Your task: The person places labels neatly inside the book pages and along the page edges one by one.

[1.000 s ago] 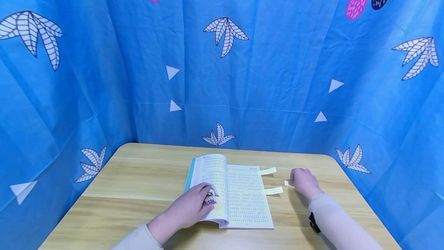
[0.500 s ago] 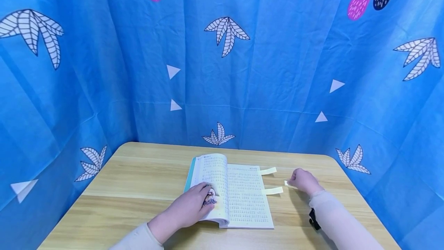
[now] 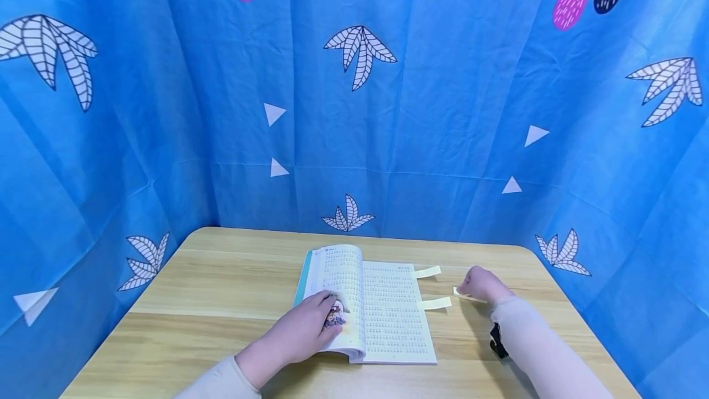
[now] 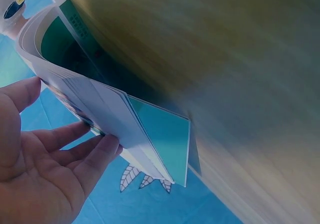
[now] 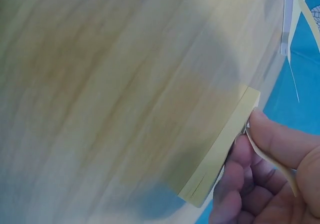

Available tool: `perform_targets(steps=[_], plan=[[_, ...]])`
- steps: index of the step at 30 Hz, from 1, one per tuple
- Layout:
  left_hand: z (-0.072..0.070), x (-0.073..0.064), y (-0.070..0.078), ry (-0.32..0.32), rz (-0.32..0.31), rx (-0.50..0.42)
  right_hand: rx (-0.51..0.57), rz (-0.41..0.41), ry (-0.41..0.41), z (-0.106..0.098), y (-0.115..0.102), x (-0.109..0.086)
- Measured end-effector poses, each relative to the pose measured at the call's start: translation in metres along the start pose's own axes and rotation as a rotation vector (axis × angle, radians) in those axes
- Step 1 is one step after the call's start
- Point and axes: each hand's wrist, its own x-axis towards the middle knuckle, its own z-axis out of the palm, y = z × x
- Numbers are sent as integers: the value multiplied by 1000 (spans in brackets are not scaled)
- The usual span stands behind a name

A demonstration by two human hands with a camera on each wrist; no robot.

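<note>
An open book [image 3: 393, 319] lies on the table, its left pages curving up. My left hand [image 3: 296, 328] rests on the left page beside a small coloured picture; in the left wrist view its fingers [image 4: 97, 159] press the page, spread and lightly bent. Two pale yellow sticky strips, an upper strip [image 3: 428, 273] and a lower strip [image 3: 437, 304], jut from the right page's edge. Right of the book, my right hand [image 3: 483, 283] is at a narrow pad of sticky notes [image 5: 220, 146]. Its thumb and fingertips pinch a curled sticky note [image 5: 274, 163] at the pad's end.
The wooden table [image 3: 221, 276] has rounded far corners. A blue patterned curtain [image 3: 443, 109] hangs behind it and at both sides. A black wrist strap [image 3: 497, 342] shows beneath the right sleeve.
My right hand has shifted slightly, and more of the pad shows beneath it. The left hand and the book hold still.
</note>
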Motion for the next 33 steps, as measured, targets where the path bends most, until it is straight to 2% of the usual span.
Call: perform_targets(steps=[8, 15, 20, 33], plan=[[0, 0, 0, 2, -1, -6, -34, -11, 15, 2, 0, 2], [-1, 0, 1, 8, 1, -9, 20, 7, -21, -1, -6, -2], [0, 0, 0, 5, 3, -4, 17, -2, -31, -3, -8, -7], [0, 1, 0, 1, 9, -4, -35, -73, -55, -5, -9, -10]])
